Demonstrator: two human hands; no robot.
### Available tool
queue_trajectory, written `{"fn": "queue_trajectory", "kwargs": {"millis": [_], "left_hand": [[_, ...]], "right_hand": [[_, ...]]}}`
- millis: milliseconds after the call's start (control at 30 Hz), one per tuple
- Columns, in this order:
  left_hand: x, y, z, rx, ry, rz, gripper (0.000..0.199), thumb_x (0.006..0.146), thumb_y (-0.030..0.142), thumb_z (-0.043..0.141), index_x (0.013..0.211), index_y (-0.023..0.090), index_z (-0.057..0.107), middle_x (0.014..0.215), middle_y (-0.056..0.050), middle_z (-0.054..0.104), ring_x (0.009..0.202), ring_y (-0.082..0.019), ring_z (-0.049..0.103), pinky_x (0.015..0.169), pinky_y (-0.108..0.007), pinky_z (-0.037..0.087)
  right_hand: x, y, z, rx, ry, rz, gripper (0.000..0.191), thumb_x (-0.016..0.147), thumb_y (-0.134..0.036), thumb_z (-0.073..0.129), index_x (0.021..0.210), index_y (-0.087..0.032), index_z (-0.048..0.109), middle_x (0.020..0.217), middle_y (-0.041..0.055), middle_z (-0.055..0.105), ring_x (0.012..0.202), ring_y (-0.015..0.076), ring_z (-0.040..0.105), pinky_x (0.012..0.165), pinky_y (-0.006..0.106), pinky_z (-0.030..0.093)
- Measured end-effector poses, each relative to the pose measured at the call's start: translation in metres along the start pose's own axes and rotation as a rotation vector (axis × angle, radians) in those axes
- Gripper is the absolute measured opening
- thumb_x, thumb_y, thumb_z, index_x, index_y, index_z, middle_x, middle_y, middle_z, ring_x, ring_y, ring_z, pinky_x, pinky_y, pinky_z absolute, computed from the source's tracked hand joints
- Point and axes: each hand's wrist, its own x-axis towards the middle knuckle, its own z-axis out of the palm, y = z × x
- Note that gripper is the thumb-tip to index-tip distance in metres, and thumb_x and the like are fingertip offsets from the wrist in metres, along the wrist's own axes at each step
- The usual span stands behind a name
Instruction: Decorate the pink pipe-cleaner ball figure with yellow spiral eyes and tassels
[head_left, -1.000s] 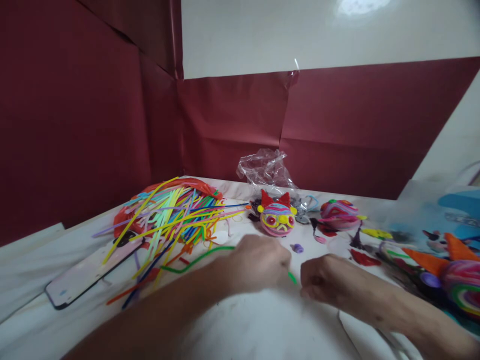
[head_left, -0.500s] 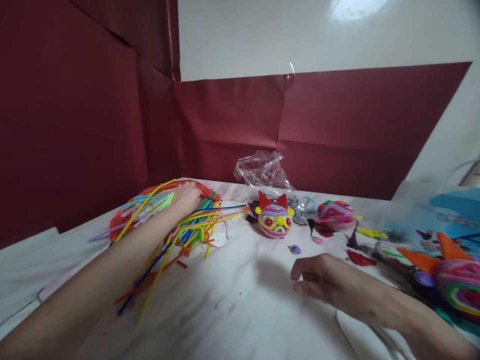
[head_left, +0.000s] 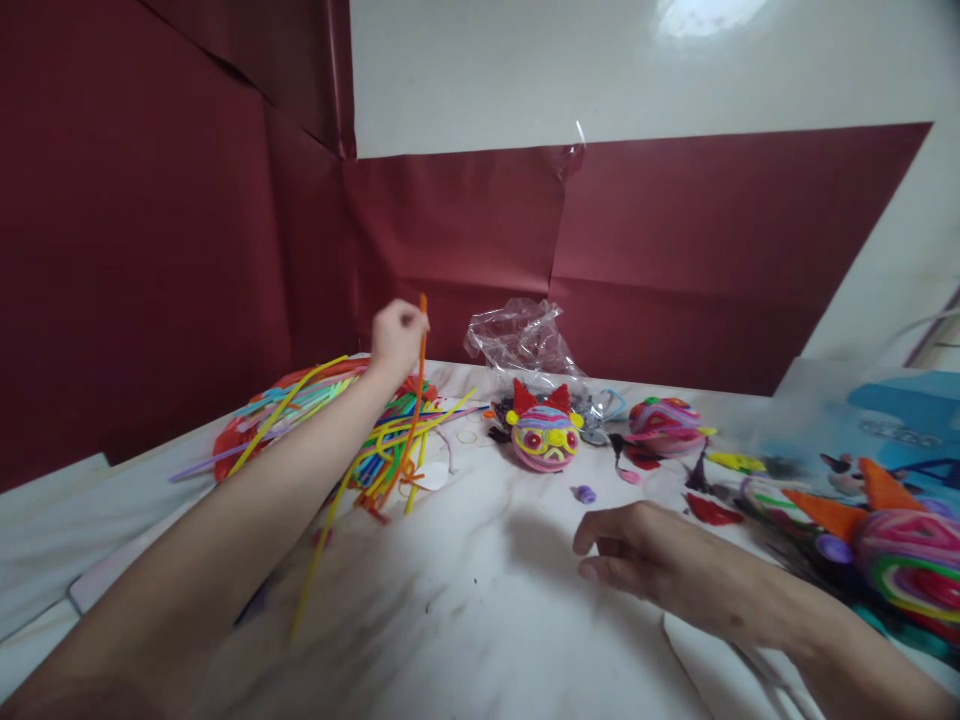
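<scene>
My left hand (head_left: 397,335) is raised above the pile, its fingers pinched on an orange pipe cleaner (head_left: 420,370) that hangs down toward the other strands. Beneath it spreads a heap of coloured pipe cleaners (head_left: 371,465), partly hidden by my left forearm. My right hand (head_left: 626,550) hovers over the table at the right with curled fingers apart and nothing between them. Just beyond it lies a small purple coil (head_left: 585,494). Farther back sits a round face figure (head_left: 546,438) with red pointed ears, yellow-rimmed eyes and a striped top.
A crumpled clear plastic bag (head_left: 521,340) lies behind the figure. To the right are a striped ball (head_left: 664,425), a red piece (head_left: 712,510) and another figure with orange ears (head_left: 911,560). A blue printed package (head_left: 900,420) stands at far right. Dark red sheeting (head_left: 465,240) covers the wall.
My left hand has risen out of the pile, drawing up an orange pipe cleaner. My right hand has stayed nearly in place.
</scene>
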Motion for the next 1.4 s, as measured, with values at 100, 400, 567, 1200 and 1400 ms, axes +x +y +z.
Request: {"fn": "queue_trajectory", "kwargs": {"millis": [100, 400, 567, 1200, 1400], "left_hand": [[0.010, 0.041, -0.022, -0.229, 0.253, 0.046, 0.021, 0.093, 0.019, 0.028, 0.091, 0.020, 0.049, 0.095, -0.003, 0.064, 0.077, -0.008, 0.062, 0.066, -0.020, 0.051], [-0.097, 0.098, -0.038, -0.966, -0.701, -0.203, 0.007, 0.073, 0.009, 0.055, 0.068, 0.014, 0.055, 0.049, 0.005, 0.053, 0.031, -0.001, 0.029, 0.033, -0.014, 0.014], [-0.135, 0.099, -0.020, -0.810, -0.986, -0.189, 0.003, 0.070, 0.013, 0.056, 0.068, 0.014, 0.058, 0.049, 0.007, 0.052, 0.035, -0.001, 0.028, 0.038, -0.017, 0.020], [-0.155, 0.095, -0.005, -0.299, -0.956, 0.150, 0.018, 0.064, 0.012, 0.046, 0.065, 0.015, 0.064, 0.056, 0.001, 0.062, 0.050, -0.009, 0.053, 0.044, -0.019, 0.035], [-0.155, 0.103, -0.010, -0.141, -0.915, 0.214, 0.017, 0.066, 0.010, 0.050, 0.067, 0.012, 0.067, 0.065, -0.005, 0.068, 0.060, -0.013, 0.058, 0.050, -0.020, 0.038]], "right_hand": [[-0.001, -0.001, -0.002, 0.050, 0.022, -0.010, 0.023, 0.086, -0.037, 0.049, 0.087, -0.020, 0.064, 0.067, -0.0001, 0.054, 0.061, 0.0139, 0.047, 0.053, 0.023, 0.034], [-0.009, -0.007, -0.015, 0.511, 0.488, -0.089, 0.034, 0.075, -0.052, 0.058, 0.071, -0.019, 0.058, 0.062, 0.0003, 0.052, 0.052, 0.0137, 0.049, 0.048, 0.026, 0.043], [-0.029, -0.014, -0.023, 0.500, 0.732, -0.124, 0.026, 0.074, -0.048, 0.065, 0.078, -0.022, 0.063, 0.073, 0.0045, 0.062, 0.056, 0.0172, 0.057, 0.047, 0.028, 0.047], [-0.031, -0.021, -0.015, -0.038, 0.282, -0.073, 0.013, 0.081, -0.021, 0.051, 0.075, -0.024, 0.062, 0.071, -0.0032, 0.064, 0.060, 0.0115, 0.056, 0.052, 0.020, 0.042], [-0.031, -0.026, -0.010, -0.137, 0.267, -0.063, 0.016, 0.079, -0.015, 0.049, 0.075, -0.024, 0.062, 0.070, -0.0054, 0.064, 0.060, 0.0099, 0.055, 0.054, 0.021, 0.039]]}}
